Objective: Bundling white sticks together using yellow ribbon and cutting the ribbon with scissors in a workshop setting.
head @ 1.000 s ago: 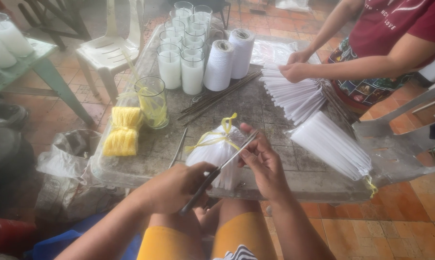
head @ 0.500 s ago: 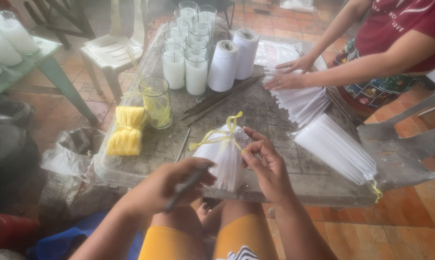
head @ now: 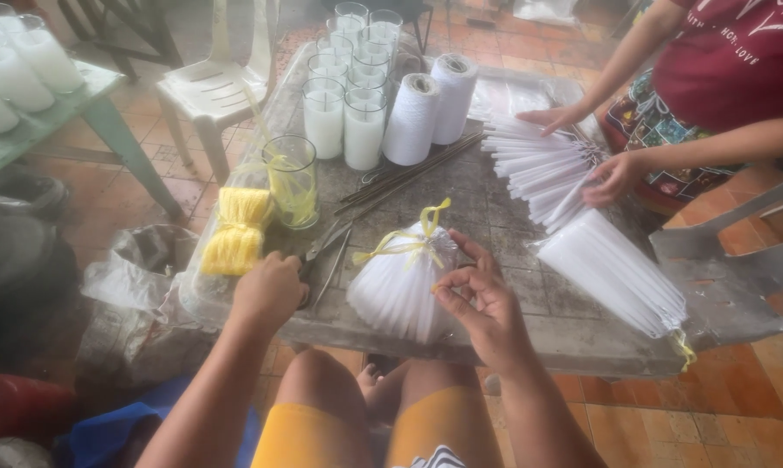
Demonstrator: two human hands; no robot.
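With the right hand (head: 482,303) pinching the tied white bundle (head: 402,286) on the counter (head: 504,234) and the left hand (head: 268,290) closed on scissors (head: 326,251), loose grip could probably fan the sticks apart.

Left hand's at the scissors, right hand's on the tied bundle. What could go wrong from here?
1. The metal scissors lie by the empty clear glass jar with yellow ribbon; lifting them in the left hand could knock it.
2. The white bundle of thin sticks tied with yellow ribbon sits near the grey table edge; the right hand pinches only its side, so it may slide off.
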